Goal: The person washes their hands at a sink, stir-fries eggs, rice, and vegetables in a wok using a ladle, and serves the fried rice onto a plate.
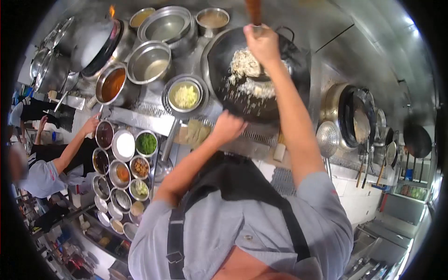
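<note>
No words, labels, brands, numbers or signs readable in your view. Small red mark point(333, 192) on your right sleeve point(317, 187), too blurred to read. Reddish mark point(52, 171) on co-worker's grey shirt point(41, 179), also unreadable.

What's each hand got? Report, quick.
Left hand: at the near edge of the wok; whether it grips can't be told.
Right hand: closed on a wooden handle over the wok.

The wok point(232, 105) is dark metal with a dull sheen. The worktop point(186, 116) is shiny, smooth metal, the bowls point(132, 155) polished metal. The apron point(233, 175) is matt black cloth; the shirt point(210, 219) is soft grey cloth.
</note>
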Action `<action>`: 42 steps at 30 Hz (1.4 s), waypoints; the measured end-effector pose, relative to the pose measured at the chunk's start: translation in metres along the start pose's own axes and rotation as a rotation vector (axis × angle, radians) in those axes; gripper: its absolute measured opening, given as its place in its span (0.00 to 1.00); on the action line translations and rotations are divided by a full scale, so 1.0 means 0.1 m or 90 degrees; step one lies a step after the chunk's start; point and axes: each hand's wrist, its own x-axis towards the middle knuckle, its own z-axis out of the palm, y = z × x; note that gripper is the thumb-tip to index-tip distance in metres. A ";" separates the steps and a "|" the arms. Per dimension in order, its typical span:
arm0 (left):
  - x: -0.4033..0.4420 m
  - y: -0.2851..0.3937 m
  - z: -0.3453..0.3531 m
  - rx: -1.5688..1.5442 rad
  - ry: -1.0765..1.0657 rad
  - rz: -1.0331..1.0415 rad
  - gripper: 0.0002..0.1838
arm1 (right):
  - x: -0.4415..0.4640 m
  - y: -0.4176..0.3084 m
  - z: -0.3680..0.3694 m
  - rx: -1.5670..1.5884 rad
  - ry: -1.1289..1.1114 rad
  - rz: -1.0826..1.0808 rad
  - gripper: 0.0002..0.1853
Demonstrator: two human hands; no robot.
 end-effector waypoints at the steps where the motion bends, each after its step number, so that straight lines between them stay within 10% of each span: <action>1: -0.17 -0.03 0.02 0.004 0.021 -0.005 0.14 | 0.18 0.04 -0.28 0.007 -0.022 0.036 0.13; 6: -0.34 0.36 -0.72 -0.081 -0.024 0.002 0.09 | 0.32 -0.72 -1.25 0.308 0.110 0.159 0.15; 9: 0.36 0.23 -0.81 -0.105 0.141 0.077 0.11 | 0.00 -0.77 -0.86 -0.053 0.209 0.075 0.20; 12: 0.21 -0.02 -0.27 -0.019 -0.020 0.003 0.16 | -0.16 0.40 -0.11 -0.062 0.030 0.021 0.22; 15: -0.33 0.00 -0.18 0.010 0.047 0.022 0.16 | 0.27 0.02 -0.77 0.060 -0.011 0.113 0.15; 16: -0.53 0.02 -0.15 0.008 -0.151 -0.062 0.15 | 0.32 -0.19 -1.03 0.119 -0.022 0.182 0.12; 21: 0.17 0.31 -0.85 -0.103 0.056 -0.015 0.15 | -0.10 -0.53 -0.96 0.070 0.229 0.101 0.19; 24: 0.53 -0.02 -0.41 -0.060 0.067 0.013 0.15 | -0.54 0.04 -0.17 -0.016 0.027 -0.001 0.18; 28: -0.24 -0.23 -0.20 -0.043 0.040 0.013 0.15 | 0.00 -0.01 -0.91 -0.013 -0.006 0.253 0.18; 35: 0.28 0.08 -1.02 -0.065 0.042 0.068 0.18 | 0.11 -0.55 -1.18 0.160 0.277 0.174 0.26; 38: 0.40 -0.13 -0.46 0.003 0.017 0.048 0.14 | -0.12 0.48 0.07 0.055 0.163 0.066 0.26; 42: -0.30 -0.12 -0.25 -0.008 -0.007 0.040 0.12 | 0.30 0.10 -0.78 -0.011 -0.123 0.158 0.16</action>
